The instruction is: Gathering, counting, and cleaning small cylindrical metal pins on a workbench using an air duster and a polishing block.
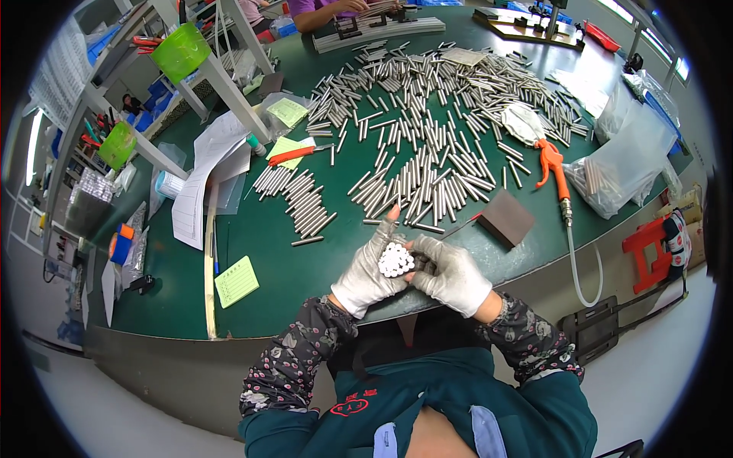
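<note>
Close to the table's front edge, both my hands, in pale fingerless gloves, grip a bundle of metal pins (396, 260). The round pin ends face up and shine bright white. My left hand (365, 275) wraps the bundle from the left, its thumb pointing up. On the other side, my right hand (452, 276) closes around the bundle, with its fingertips partly hidden. Just beyond my hands a large spread of loose metal pins (427, 179) covers the middle of the table. To the left lies a smaller group of pins (308, 212), roughly lined up side by side.
A dark brown block (506, 219) sits right of my hands. Farther right lie an orange air gun (551, 164) with a hose and plastic bags (622, 175). A red-handled cutter (292, 156), papers (206, 179) and a green notepad (237, 282) lie left. Across the table works another person (321, 14).
</note>
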Tool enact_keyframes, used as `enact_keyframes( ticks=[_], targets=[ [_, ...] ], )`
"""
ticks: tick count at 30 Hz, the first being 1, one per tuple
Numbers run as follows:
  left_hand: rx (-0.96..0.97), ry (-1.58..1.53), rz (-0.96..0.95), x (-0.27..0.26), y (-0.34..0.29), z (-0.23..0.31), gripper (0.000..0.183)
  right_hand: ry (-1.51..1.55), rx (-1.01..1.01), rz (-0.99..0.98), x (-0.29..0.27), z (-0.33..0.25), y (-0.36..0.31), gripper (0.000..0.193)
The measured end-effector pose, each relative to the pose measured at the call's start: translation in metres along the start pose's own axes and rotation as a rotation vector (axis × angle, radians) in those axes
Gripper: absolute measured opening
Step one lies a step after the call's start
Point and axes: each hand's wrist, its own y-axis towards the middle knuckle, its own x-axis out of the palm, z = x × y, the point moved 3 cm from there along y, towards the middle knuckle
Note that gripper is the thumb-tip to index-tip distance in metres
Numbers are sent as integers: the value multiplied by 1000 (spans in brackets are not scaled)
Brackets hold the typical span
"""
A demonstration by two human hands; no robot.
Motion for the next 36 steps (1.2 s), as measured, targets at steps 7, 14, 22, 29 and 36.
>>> enact_keyframes(
  ticks=[7, 14, 22, 29, 36],
  targets=[
    [-10, -41, 13, 1, 1, -5, 100, 59, 23, 22, 0, -1, 1, 35],
    [5, 5, -7, -1, 2, 2, 101, 34, 61, 8, -3, -3, 4, 31],
    [-58, -169, -26, -1, 0, -5, 102, 42, 64, 17, 1, -2, 7, 29],
    [32, 15, -29, 1, 1, -3, 96, 12, 44, -8, -1, -5, 1, 30],
    [34, -6, -63, 2, 0, 2, 93, 92, 33, 24, 1, -1, -6, 31]
  ],
)
